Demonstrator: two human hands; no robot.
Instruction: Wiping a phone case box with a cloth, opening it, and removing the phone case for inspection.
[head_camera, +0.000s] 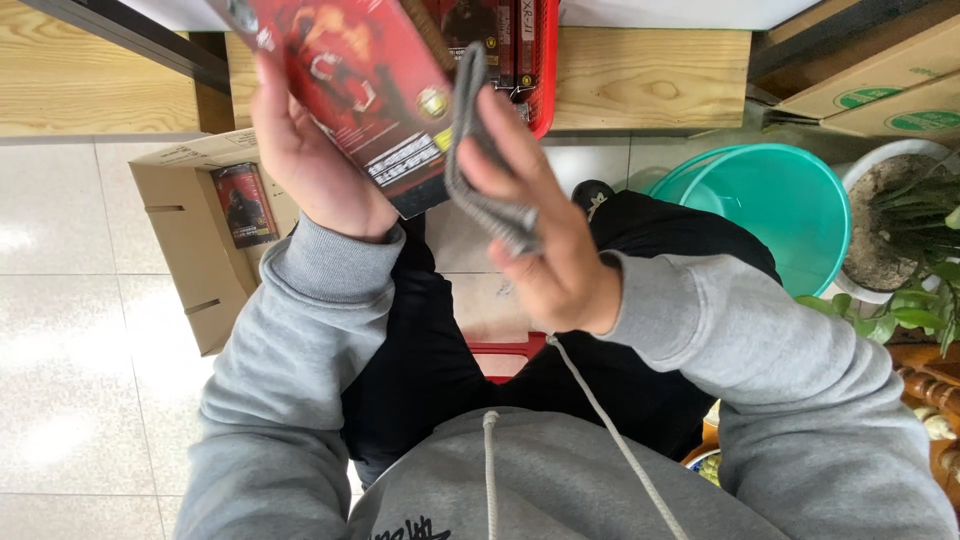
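Note:
My left hand holds a flat red and black printed box up in front of me, gripping it from its left side. My right hand holds a folded grey cloth pressed against the box's right edge. Both arms wear grey hoodie sleeves. I am seated, with black trousers visible below the hands.
An open cardboard carton with a similar red box inside stands on the tiled floor at left. A red basket of boxes sits on a wooden shelf ahead. A teal plastic basin, a potted plant and more cartons are at right.

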